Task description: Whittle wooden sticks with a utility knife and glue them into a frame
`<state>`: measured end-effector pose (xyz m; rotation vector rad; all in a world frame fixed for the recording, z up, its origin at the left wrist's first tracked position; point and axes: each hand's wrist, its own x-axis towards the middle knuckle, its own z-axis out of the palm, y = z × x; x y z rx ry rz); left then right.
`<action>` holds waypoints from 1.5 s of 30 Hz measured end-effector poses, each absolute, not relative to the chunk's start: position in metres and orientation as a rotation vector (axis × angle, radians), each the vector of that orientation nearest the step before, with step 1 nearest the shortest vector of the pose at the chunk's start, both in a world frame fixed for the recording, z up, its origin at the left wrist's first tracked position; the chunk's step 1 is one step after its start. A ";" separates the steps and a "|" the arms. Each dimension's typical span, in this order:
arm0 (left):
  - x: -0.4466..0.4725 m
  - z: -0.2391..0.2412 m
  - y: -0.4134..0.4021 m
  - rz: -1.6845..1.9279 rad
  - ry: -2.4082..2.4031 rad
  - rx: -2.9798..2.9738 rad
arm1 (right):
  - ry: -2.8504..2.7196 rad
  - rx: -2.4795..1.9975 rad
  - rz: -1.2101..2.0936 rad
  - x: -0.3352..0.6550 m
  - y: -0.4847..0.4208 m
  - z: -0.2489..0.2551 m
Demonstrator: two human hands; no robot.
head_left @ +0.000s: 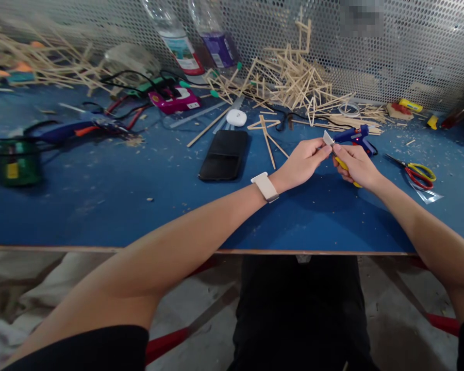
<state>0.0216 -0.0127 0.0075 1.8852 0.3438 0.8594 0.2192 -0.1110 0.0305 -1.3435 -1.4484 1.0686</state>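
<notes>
Legs [297, 309] in black are showing below the near edge of the blue counter [100, 211]. Above it, 2 bare forearms [193, 226] are reaching forward, the left wearing a pale watch strap [266, 187]. The left hand [307, 159] is curling beside a cutter's pale blade [327, 137]; I cannot tell whether its fingers are gripping anything. The right hand [355, 164] is holding the cutter [341, 163] by its yellow handle, between the left hand and its own palm. A flat black item [224, 154] is lying left of the hands, and scissors [420, 174] with 1 red and 1 yellow handle are lying to the right. Just beyond the cutter, a blue glue gun [348, 135] is resting. Farther back, a white rounded case [236, 118] is sitting behind the black item, thin wooden sticks [294, 77] are lying heaped, and 2 bottles [218, 49] are standing near a perforated metal panel [263, 26].
</notes>
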 end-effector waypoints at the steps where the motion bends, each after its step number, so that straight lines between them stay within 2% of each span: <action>1: 0.021 0.007 -0.013 0.857 0.332 1.872 | -1.454 -1.344 1.062 0.219 -0.111 0.031; 9: 0.017 0.006 -0.011 0.651 0.306 1.759 | -1.538 -1.337 1.030 0.224 -0.113 0.031; 17: 0.011 0.014 -0.010 0.599 0.219 1.740 | -1.597 -1.288 1.065 0.223 -0.117 0.043; 45: 0.013 0.004 -0.008 0.611 0.193 1.740 | -1.662 -1.355 0.864 0.225 -0.112 0.037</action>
